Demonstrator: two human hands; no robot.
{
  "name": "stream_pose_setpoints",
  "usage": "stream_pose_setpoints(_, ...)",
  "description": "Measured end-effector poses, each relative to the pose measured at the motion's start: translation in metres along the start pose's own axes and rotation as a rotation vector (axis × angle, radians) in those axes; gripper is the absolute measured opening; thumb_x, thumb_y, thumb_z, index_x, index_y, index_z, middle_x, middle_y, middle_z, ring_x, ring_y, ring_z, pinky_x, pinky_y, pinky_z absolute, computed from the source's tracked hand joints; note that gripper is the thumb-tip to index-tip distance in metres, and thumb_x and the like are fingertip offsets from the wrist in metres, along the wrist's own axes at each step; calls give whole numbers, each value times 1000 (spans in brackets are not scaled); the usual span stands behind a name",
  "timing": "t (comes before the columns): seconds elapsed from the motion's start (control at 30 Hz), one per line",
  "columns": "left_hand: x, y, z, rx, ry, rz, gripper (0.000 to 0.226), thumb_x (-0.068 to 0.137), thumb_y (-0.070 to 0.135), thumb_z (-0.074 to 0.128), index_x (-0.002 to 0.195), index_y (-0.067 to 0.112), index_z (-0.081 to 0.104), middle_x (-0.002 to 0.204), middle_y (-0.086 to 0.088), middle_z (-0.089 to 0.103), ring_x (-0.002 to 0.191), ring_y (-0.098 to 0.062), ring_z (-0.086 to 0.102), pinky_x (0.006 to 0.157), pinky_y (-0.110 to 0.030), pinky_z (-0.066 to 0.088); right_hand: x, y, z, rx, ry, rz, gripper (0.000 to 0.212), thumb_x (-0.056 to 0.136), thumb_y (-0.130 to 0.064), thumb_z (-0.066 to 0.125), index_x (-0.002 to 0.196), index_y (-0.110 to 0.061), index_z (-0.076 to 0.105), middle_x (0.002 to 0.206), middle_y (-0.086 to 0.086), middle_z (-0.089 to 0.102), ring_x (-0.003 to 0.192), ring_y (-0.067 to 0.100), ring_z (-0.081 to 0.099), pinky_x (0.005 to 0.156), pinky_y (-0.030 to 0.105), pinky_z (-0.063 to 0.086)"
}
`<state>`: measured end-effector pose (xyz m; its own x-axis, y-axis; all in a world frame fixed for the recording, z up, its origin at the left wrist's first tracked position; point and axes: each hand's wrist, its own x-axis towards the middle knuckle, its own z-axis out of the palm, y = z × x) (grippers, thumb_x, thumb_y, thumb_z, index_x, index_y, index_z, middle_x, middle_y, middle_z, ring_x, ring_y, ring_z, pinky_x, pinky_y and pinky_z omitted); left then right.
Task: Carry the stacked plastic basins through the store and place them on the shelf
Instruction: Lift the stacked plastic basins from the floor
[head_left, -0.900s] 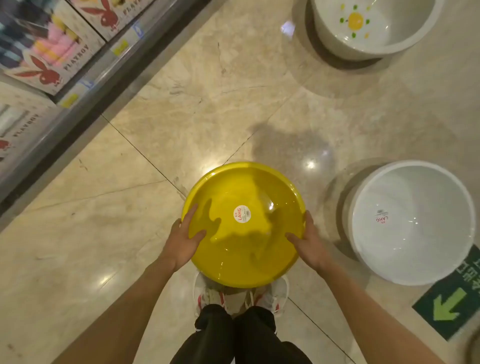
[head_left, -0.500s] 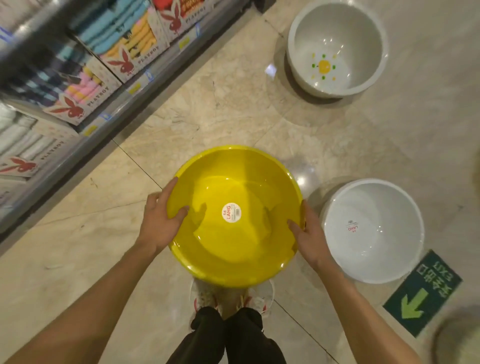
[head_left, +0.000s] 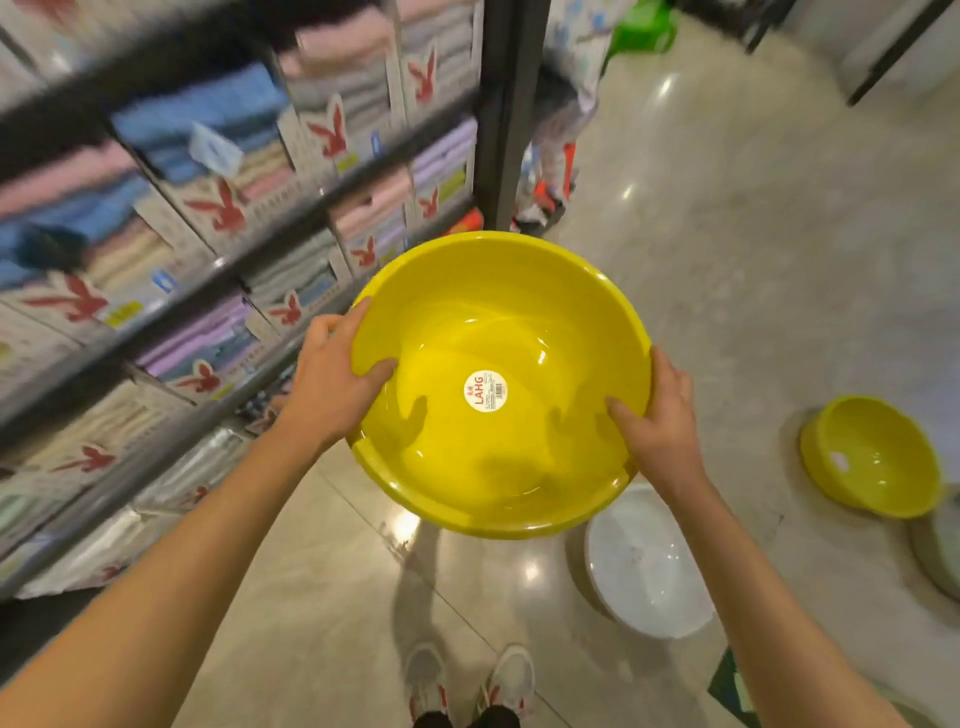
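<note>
The yellow basins (head_left: 498, 384) are off the floor (head_left: 727, 260), held at the rim: left hand (head_left: 332, 387) and right hand (head_left: 660, 415) clamp opposite sides, thumbs inside. Carrying is underway; shelving seems wholly ahead. Towel shelves (head_left: 218, 270) stand just beside.

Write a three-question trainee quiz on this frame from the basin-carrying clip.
1. True or false: both hands grip the rim of the yellow basin.
2. Where does the round white sticker sit? A) on the outer wall B) inside, on the bottom C) on the floor
3. Which basin lies on the floor just under the right hand?

Key
1. True: the left hand and the right hand each hold the rim, thumbs inside.
2. B
3. The white basin; a second yellow basin lies farther right.
</note>
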<state>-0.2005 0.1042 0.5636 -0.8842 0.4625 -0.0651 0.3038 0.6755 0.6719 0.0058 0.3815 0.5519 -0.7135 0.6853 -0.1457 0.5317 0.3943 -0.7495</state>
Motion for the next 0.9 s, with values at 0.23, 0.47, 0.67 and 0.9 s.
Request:
stream_pose_setpoints(0.23, -9, 116, -129, 34, 55, 152, 71, 88, 20, 71, 150, 5, 39, 147, -24, 39, 135, -37, 37, 111, -36, 25, -20, -128, -110, -75, 95, -87, 68, 85, 2, 62, 148, -1, 36, 147, 22, 39, 133, 34, 40, 98, 17, 25)
stream_pose_setpoints(0.47, -31, 192, -219, 21, 73, 200, 62, 88, 21, 71, 143, 2, 48, 145, -22, 47, 132, -37, 42, 107, -42, 30, -67, -211, -183, -94, 126, -76, 62, 79, -1, 50, 141, 0, 46, 142, 21, 49, 131, 35, 44, 102, 29, 33)
stream_pose_setpoints(0.67, -55, 232, -259, 19, 76, 309, 72, 70, 36, 53, 132, -1, 60, 135, -23, 57, 122, -39, 52, 99, -44, 40, -108, -247, -228, -90, 183, -56, 62, 80, 6, 52, 141, -5, 49, 141, 18, 49, 130, 32, 45, 103, 31, 36)
stream_pose_setpoints(0.9, -58, 253, -260, -13, 67, 386, 43, 85, 12, 67, 127, 2, 62, 127, -23, 59, 109, -32, 52, 83, -32, 31, -131, -248, -256, -48, 266, -63, 62, 85, 4, 49, 146, -11, 44, 141, 14, 45, 128, 29, 44, 96, 28, 32)
